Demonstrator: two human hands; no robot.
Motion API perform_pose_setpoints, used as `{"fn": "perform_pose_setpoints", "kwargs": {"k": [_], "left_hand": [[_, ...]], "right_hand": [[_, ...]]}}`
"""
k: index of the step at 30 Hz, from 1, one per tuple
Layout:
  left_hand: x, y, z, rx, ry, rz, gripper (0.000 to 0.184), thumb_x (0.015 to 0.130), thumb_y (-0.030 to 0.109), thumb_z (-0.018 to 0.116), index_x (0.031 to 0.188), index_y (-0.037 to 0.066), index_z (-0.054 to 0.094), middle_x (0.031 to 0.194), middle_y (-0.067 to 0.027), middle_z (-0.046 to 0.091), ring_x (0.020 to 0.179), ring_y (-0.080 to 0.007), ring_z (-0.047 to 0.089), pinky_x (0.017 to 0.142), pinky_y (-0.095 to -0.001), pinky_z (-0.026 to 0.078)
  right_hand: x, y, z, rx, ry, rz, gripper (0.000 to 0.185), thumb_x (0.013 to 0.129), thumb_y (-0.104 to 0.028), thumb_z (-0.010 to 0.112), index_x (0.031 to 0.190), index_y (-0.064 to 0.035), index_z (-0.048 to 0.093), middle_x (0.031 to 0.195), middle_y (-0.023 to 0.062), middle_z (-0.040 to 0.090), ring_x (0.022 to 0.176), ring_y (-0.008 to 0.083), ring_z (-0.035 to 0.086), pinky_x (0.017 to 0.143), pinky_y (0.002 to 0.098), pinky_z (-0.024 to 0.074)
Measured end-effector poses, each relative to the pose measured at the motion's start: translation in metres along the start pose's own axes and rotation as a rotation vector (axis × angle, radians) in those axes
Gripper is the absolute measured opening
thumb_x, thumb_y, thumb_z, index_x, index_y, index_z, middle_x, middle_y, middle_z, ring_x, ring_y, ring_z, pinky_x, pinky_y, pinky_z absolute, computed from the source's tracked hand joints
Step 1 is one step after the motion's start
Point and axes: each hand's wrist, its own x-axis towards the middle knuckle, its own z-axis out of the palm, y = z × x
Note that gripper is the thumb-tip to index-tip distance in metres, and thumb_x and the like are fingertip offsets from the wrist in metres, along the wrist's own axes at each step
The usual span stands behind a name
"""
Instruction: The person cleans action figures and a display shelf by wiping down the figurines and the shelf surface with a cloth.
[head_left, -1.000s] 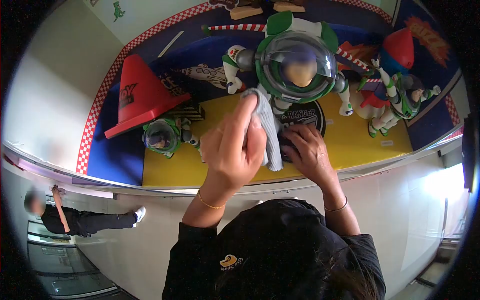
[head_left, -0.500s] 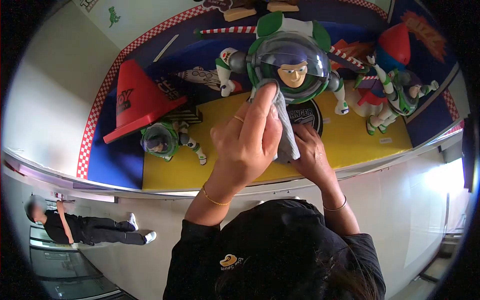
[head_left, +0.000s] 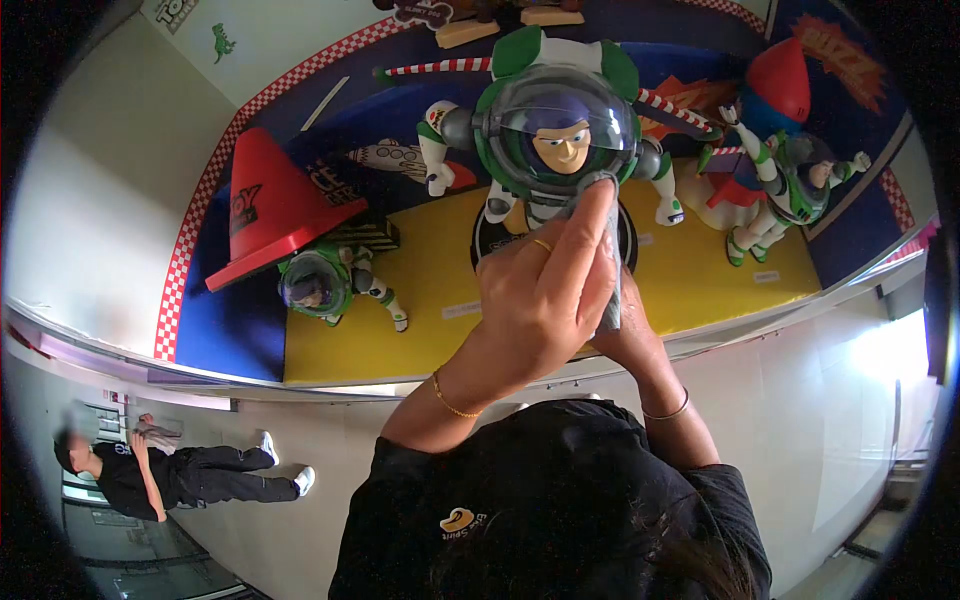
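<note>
A large Buzz Lightyear figure (head_left: 564, 148) with a clear dome helmet leans toward me over a round black base (head_left: 486, 243). My left hand (head_left: 550, 295) pinches a grey cloth (head_left: 611, 314), its index finger extended and pressing the cloth on the lower rim of the helmet, below the chin. The rest of the cloth hangs down past my fingers. Behind it, my right hand (head_left: 632, 318) is low at the front of the base; its fingers are hidden by my left hand and the cloth.
On the yellow display floor (head_left: 420, 275), a smaller Buzz figure (head_left: 318, 280) lies beneath a red cone (head_left: 280, 205) at left. Another figure (head_left: 798, 190) stands right, beside a red and blue rocket (head_left: 778, 85). A person in black (head_left: 150, 475) stands on the floor at left.
My left hand has moved the cloth rightward along the helmet rim, from the left of the face to under the chin. The view has shifted slightly, and my right fingers have become hidden.
</note>
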Motion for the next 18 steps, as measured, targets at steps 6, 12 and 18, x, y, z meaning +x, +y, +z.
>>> {"fn": "perform_pose_setpoints", "kwargs": {"k": [6,12,18], "left_hand": [[-0.015,0.011,0.014,-0.223,0.002,0.165,0.035,0.078,-0.002,0.059,0.113,-0.003,0.061,0.081,-0.0066,0.065,0.054,-0.0161,0.053,0.052,-0.0257,0.047],[-0.043,0.019,0.022,-0.176,0.088,0.125,0.030,0.079,0.004,0.060,0.107,-0.004,0.062,0.084,-0.0109,0.065,0.061,-0.0198,0.056,0.057,-0.0283,0.049],[-0.063,0.028,0.037,-0.092,0.192,-0.007,0.034,0.083,0.008,0.057,0.112,-0.008,0.055,0.090,-0.0171,0.064,0.069,-0.0217,0.059,0.062,-0.0291,0.051]], "right_hand": [[-0.005,-0.009,-0.014,0.283,-0.084,0.256,0.037,0.071,-0.015,0.066,0.106,-0.0042,0.060,0.098,0.0128,0.061,0.086,0.0287,0.056,0.080,0.0382,0.0463],[-0.005,0.003,-0.011,0.176,0.041,-0.028,0.033,0.070,-0.015,0.066,0.101,-0.0032,0.061,0.097,0.0121,0.061,0.082,0.0277,0.056,0.077,0.0381,0.0474],[-0.008,0.004,-0.019,0.242,-0.016,-0.065,0.031,0.069,-0.013,0.067,0.098,-0.0017,0.063,0.095,0.0115,0.062,0.078,0.0263,0.056,0.071,0.0360,0.0489]]}}
